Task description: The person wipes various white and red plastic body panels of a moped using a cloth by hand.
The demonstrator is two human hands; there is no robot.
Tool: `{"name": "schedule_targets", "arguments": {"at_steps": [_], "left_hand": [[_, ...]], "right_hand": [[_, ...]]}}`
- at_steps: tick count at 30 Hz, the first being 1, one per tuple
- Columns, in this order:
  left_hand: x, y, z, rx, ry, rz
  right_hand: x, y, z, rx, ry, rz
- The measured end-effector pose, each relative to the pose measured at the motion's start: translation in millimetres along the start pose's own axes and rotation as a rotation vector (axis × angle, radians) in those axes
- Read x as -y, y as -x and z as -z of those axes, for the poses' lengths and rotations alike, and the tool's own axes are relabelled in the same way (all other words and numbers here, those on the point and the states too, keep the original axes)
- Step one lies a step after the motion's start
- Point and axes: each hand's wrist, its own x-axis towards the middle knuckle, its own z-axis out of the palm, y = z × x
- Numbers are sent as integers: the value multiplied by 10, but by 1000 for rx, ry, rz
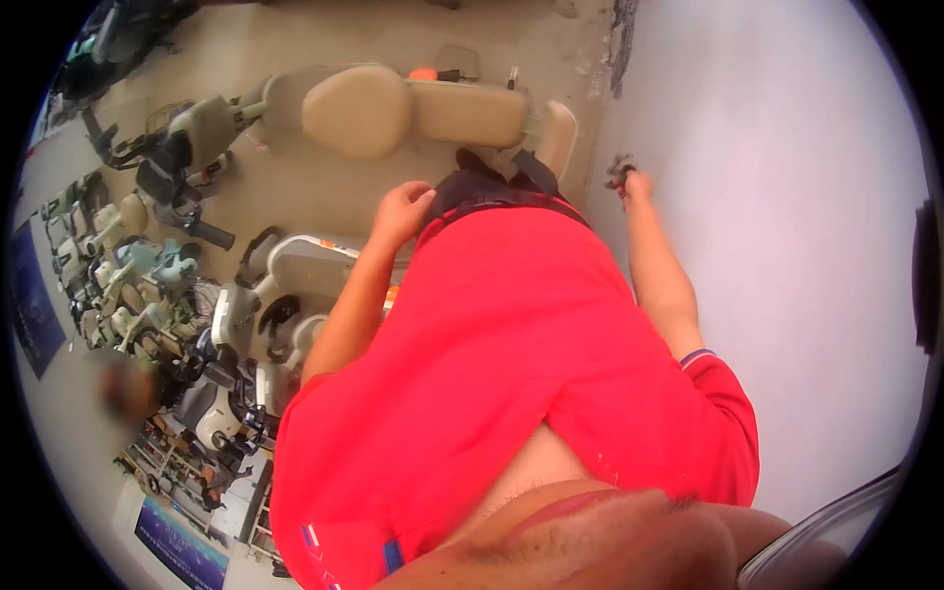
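Observation:
My left hand [401, 212] hangs beside my hip next to the dark trousers [470, 189], its fingers loosely bent and nothing visible in them. Close to the pale wall, my right hand [637, 186] is closed on a small dark grey object with red parts [619, 175]. Its kind is too small and blurred to tell. Beyond my feet stands an electric scooter with a beige seat [359, 111] and a beige rear seat [470, 113]. A small orange thing [423, 74] shows behind the seat.
A pale wall [777, 216] runs along my right side. Close on my left is another white scooter [305, 261], and a black handlebar grip [209, 234] juts out ahead of it. Several more scooters [118, 285] crowd the left. Bare floor [324, 187] lies between the nearest two.

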Motion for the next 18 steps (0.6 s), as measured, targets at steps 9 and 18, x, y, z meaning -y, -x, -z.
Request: {"name": "schedule_targets", "arguments": {"at_steps": [9, 18], "left_hand": [[315, 22, -531, -64, 396, 305], [316, 387, -1416, -347, 566, 467]], "right_hand": [[558, -76, 371, -49, 324, 74], [1681, -965, -576, 325, 408, 328]]}}
